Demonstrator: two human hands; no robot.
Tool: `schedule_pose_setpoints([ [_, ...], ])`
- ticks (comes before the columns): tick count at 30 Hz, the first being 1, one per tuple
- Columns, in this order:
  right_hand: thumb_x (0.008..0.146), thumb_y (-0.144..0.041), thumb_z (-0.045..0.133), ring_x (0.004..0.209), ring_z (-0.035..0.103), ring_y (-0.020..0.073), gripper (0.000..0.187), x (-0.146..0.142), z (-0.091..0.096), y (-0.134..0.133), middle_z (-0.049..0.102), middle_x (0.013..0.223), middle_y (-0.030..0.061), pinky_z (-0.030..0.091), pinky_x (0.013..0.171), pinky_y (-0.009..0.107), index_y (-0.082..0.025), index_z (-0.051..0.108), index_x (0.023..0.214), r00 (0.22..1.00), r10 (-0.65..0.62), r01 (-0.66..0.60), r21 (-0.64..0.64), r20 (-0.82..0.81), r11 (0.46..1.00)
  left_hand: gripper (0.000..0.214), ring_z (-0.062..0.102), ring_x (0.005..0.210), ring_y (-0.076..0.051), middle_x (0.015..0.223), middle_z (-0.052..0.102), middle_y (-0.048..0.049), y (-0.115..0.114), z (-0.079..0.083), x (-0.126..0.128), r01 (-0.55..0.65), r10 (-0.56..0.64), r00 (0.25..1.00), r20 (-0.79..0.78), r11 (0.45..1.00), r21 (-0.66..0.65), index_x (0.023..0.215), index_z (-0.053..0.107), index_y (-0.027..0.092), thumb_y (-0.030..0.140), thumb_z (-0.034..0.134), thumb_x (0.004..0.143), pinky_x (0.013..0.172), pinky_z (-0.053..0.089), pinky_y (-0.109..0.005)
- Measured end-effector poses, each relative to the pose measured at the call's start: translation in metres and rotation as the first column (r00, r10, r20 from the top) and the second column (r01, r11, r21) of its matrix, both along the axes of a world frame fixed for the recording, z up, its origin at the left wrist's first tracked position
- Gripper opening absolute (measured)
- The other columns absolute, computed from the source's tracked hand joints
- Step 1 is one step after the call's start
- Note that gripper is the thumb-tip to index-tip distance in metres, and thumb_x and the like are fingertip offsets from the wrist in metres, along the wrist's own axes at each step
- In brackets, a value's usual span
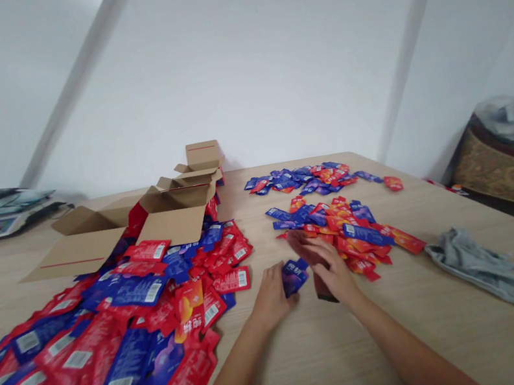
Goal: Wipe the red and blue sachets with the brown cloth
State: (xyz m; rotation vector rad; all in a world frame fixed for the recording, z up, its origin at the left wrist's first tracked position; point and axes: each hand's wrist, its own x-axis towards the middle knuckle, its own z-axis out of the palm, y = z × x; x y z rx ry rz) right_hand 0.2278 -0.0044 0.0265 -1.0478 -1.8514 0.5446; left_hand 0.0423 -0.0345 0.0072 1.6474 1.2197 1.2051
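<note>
My left hand (273,291) is closed around a small blue sachet (295,276) with white lettering, held upright just above the table. Beside it, my right hand (329,266) grips a long, dark reddish-brown flat piece (298,243). That piece shows above and below the fingers, and its kind is unclear. Right behind my right hand lies a pile of red and blue sachets (341,224). A much larger heap of the same sachets (110,348) spreads over the table to the left of my left hand.
Open cardboard boxes (171,226) stand in a row behind the left heap. Another group of sachets (299,179) lies at the table's far side. A grey cloth (480,270) rests on the right, a chair (499,165) stands beyond, and a stack of flat items (4,212) sits far left.
</note>
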Motion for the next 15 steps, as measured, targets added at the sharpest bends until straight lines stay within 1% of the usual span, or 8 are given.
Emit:
schedule_pose_setpoints([
  [1, 0.070, -0.016, 0.043, 0.119, 0.039, 0.0217, 0.049, -0.009, -0.001, -0.007, 0.048, 0.129, 0.0027, 0.028, 0.102, 0.040, -0.024, 0.058, 0.115, 0.986, 0.025, -0.026, 0.004, 0.164, 1.000, 0.067, 0.036, 0.118, -0.032, 0.121, 0.051, -0.0120, 0.000, -0.002, 0.001, -0.004, 0.004, 1.000, 0.011, 1.000, -0.006, 0.119, 0.056, 0.019, 0.008, 0.068, 0.054, 0.104, 0.019, -0.039],
  [3, 0.071, -0.015, 0.045, 0.118, 0.037, 0.0237, 0.049, -0.024, -0.005, -0.019, 0.046, 0.131, 0.0038, 0.028, 0.100, 0.042, -0.024, 0.056, 0.118, 0.894, 0.053, -0.049, -0.019, 0.446, 0.999, 0.058, 0.038, 0.116, -0.033, 0.116, 0.053, -0.0130, 0.002, -0.005, 0.001, -0.007, 0.008, 0.999, 0.033, 0.999, -0.032, 0.113, 0.059, 0.019, 0.009, 0.067, 0.056, 0.104, 0.020, -0.039],
  [5, 0.074, -0.017, 0.046, 0.116, 0.036, 0.0259, 0.047, -0.033, -0.010, -0.024, 0.045, 0.132, 0.0053, 0.031, 0.097, 0.042, -0.023, 0.055, 0.120, 0.797, 0.042, -0.030, -0.030, 0.602, 0.999, 0.050, 0.039, 0.113, -0.032, 0.108, 0.054, -0.0127, 0.005, -0.007, -0.001, -0.016, 0.016, 1.000, 0.010, 0.999, -0.050, 0.107, 0.061, 0.020, 0.010, 0.066, 0.058, 0.102, 0.021, -0.038],
  [8, 0.078, -0.019, 0.044, 0.113, 0.037, 0.0267, 0.045, -0.034, -0.015, -0.017, 0.046, 0.129, 0.0076, 0.035, 0.091, 0.041, -0.023, 0.052, 0.122, 0.719, -0.041, 0.060, -0.004, 0.693, 0.998, 0.046, 0.042, 0.107, -0.029, 0.102, 0.054, -0.0100, 0.008, -0.008, -0.002, -0.022, 0.019, 0.998, -0.055, 0.998, -0.055, 0.102, 0.061, 0.019, 0.010, 0.065, 0.058, 0.098, 0.026, -0.035],
  [10, 0.078, -0.019, 0.044, 0.110, 0.038, 0.0273, 0.046, -0.031, -0.016, -0.009, 0.047, 0.126, 0.0101, 0.037, 0.087, 0.041, -0.022, 0.051, 0.124, 0.678, -0.128, 0.162, 0.023, 0.724, 0.987, 0.046, 0.044, 0.103, -0.027, 0.101, 0.053, -0.0078, 0.008, -0.009, -0.001, -0.036, 0.032, 0.998, -0.051, 0.997, -0.070, 0.101, 0.060, 0.019, 0.009, 0.065, 0.057, 0.095, 0.029, -0.033],
  [12, 0.078, -0.019, 0.044, 0.109, 0.037, 0.0283, 0.047, -0.026, -0.017, -0.002, 0.047, 0.125, 0.0121, 0.038, 0.084, 0.041, -0.021, 0.050, 0.125, 0.642, -0.195, 0.240, 0.047, 0.741, 0.970, 0.044, 0.045, 0.100, -0.025, 0.100, 0.053, -0.0066, 0.006, -0.010, 0.000, -0.074, 0.072, 0.997, -0.022, 0.992, -0.107, 0.097, 0.061, 0.019, 0.008, 0.066, 0.054, 0.092, 0.031, -0.031],
  [15, 0.078, -0.019, 0.043, 0.109, 0.037, 0.0293, 0.048, -0.023, -0.018, 0.001, 0.044, 0.127, 0.0135, 0.037, 0.083, 0.042, -0.019, 0.048, 0.126, 0.620, -0.233, 0.285, 0.062, 0.749, 0.957, 0.039, 0.047, 0.096, -0.026, 0.092, 0.055, -0.0056, 0.007, -0.011, -0.001, -0.160, 0.165, 0.986, 0.011, 0.972, -0.172, 0.085, 0.062, 0.019, 0.008, 0.070, 0.049, 0.087, 0.033, -0.030],
])
